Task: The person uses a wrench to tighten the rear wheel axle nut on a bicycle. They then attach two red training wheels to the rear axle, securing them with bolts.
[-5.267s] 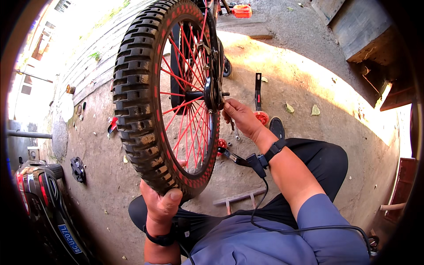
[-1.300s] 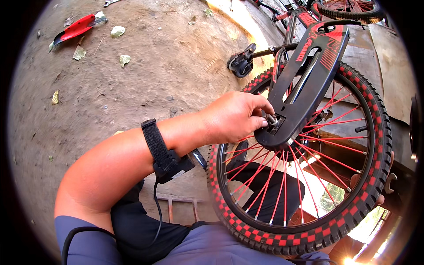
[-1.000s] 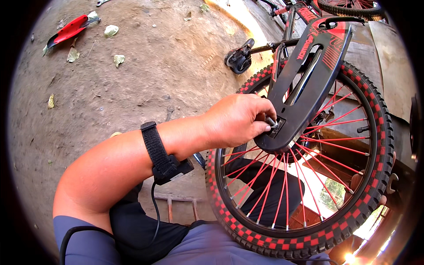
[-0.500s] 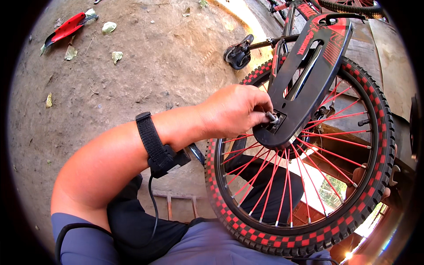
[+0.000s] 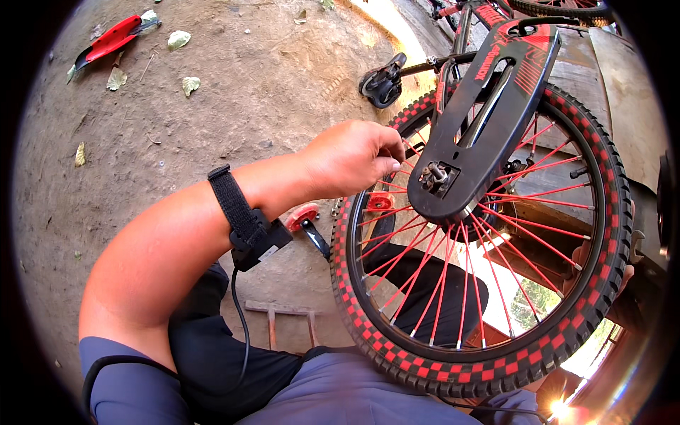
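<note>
A bicycle wheel (image 5: 496, 380) with a red-and-black checkered tyre and red spokes stands tilted before me. The black chain guard (image 5: 445, 205) lies over its hub, and a threaded axle end (image 5: 435, 172) shows in the guard's square cut-out. Just left of the guard is my left hand (image 5: 361, 157), apart from the axle, its thumb and fingers pinched together. Whatever they hold, if anything, is hidden. At the tyre's right side, mostly covered by it, my right hand (image 5: 626, 278) wraps the rim from behind. The jaw of an open-end wrench (image 5: 637, 244) sticks out above its fingers.
A black pedal (image 5: 382, 81) juts out beyond the wheel. Red-and-black plastic part (image 5: 113, 41) lies on the dirt floor at far left, among dry leaves (image 5: 179, 40). A small red wheel (image 5: 303, 215) is on the ground below my left forearm. Wooden boards (image 5: 630, 92) stand at right.
My left hand has come off the axle end and moved left, uncovering it. The bicycle wheel has tipped slightly, and my right hand with the wrench has shifted up.
</note>
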Action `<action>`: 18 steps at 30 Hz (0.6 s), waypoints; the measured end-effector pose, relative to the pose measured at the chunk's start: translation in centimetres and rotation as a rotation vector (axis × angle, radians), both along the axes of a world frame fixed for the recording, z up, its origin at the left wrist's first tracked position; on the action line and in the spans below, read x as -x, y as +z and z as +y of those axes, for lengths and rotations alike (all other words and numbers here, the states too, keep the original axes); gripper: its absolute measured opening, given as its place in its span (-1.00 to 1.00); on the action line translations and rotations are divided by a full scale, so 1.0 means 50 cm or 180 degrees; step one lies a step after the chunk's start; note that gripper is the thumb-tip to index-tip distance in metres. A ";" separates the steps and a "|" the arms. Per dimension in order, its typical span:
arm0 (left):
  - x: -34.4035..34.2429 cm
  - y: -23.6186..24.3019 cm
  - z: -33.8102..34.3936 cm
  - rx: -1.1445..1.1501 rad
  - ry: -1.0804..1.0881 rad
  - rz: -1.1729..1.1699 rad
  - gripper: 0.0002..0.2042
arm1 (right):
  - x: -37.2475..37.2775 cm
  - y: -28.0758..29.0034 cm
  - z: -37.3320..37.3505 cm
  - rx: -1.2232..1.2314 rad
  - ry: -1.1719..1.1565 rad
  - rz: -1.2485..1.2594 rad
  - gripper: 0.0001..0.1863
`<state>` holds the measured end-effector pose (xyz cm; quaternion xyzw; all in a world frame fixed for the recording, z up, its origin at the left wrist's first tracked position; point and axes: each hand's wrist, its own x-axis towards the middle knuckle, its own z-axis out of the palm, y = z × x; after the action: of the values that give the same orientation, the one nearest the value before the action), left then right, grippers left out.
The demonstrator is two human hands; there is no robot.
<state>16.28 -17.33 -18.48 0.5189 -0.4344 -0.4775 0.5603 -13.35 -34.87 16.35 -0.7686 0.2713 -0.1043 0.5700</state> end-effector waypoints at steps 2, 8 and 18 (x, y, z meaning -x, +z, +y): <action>0.004 -0.008 0.000 0.0090 0.0034 0.0018 -0.85 | -0.005 -0.051 0.038 -0.0068 0.0045 -0.0570 -0.15; 0.011 0.001 0.003 -0.0048 -0.0185 0.0003 -0.87 | 0.081 -0.015 0.001 -0.1378 0.0011 -0.0531 -0.22; 0.016 0.013 0.006 -0.0053 -0.0264 0.0020 -0.86 | 0.147 -0.028 0.017 -0.2350 -0.0218 -0.1603 -0.02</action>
<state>15.46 -17.03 -17.84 0.5037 -0.4498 -0.5056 0.5370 -20.68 -34.02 14.96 -0.4548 0.1685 -0.2031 0.8506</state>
